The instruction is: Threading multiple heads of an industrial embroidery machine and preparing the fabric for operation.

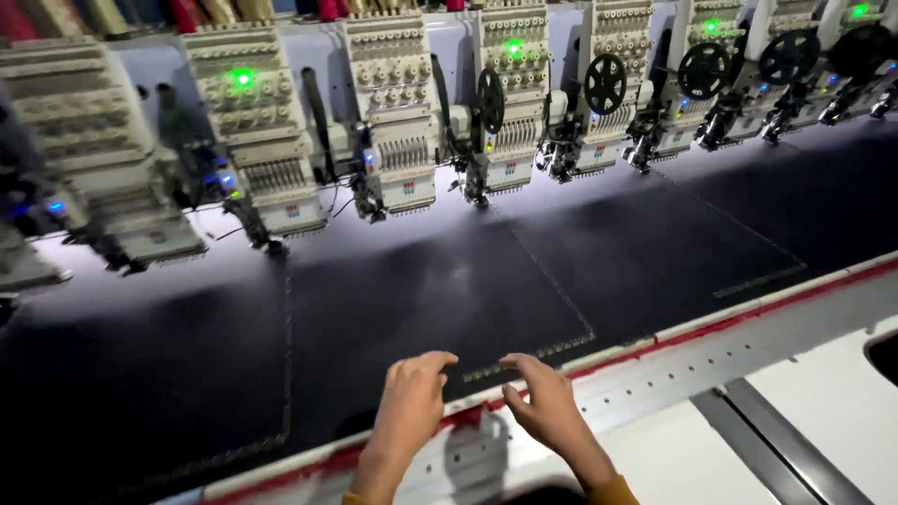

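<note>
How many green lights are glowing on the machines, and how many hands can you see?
green lights: 4
hands, the left hand and the right hand: 2
Total: 6

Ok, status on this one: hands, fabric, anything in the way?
Left hand and right hand open, fingertips at near edge of dark fabric. Fabric flat under embroidery heads. Nothing in the way.

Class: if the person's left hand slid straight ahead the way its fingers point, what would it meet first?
Probably the stitched line on the dark fabric, just past the left hand; the fingertips already seem over the cloth, though depth is unclear.
</note>
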